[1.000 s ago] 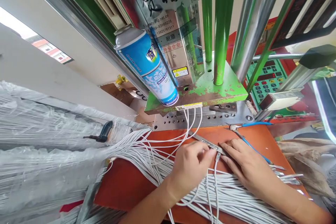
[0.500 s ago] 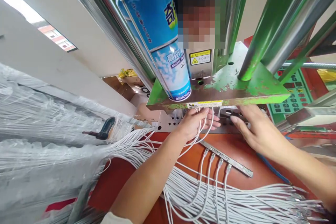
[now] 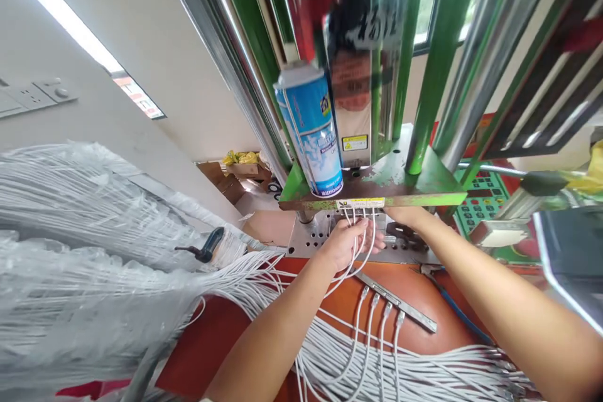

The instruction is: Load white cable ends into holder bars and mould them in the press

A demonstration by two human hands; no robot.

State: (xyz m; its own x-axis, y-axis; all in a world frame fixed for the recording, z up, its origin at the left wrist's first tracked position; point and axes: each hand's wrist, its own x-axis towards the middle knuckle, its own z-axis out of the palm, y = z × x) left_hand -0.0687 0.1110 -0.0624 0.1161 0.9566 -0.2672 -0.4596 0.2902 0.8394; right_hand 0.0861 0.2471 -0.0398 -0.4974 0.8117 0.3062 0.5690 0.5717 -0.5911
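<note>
Overhead, a green plate (image 3: 424, 190) bearing a can (image 3: 313, 138) obscures the right hand (image 3: 404, 216).

Over the perforated steel press bed (image 3: 308, 237), the thick green steel plate (image 3: 400, 185) blocks any reach from above; hands can pass only through the low gap beneath its front edge, where looping white cables (image 3: 372, 248) partly cross. The slim metal bar (image 3: 400, 301) obstructs the orange table (image 3: 452, 308) just in front.
</note>
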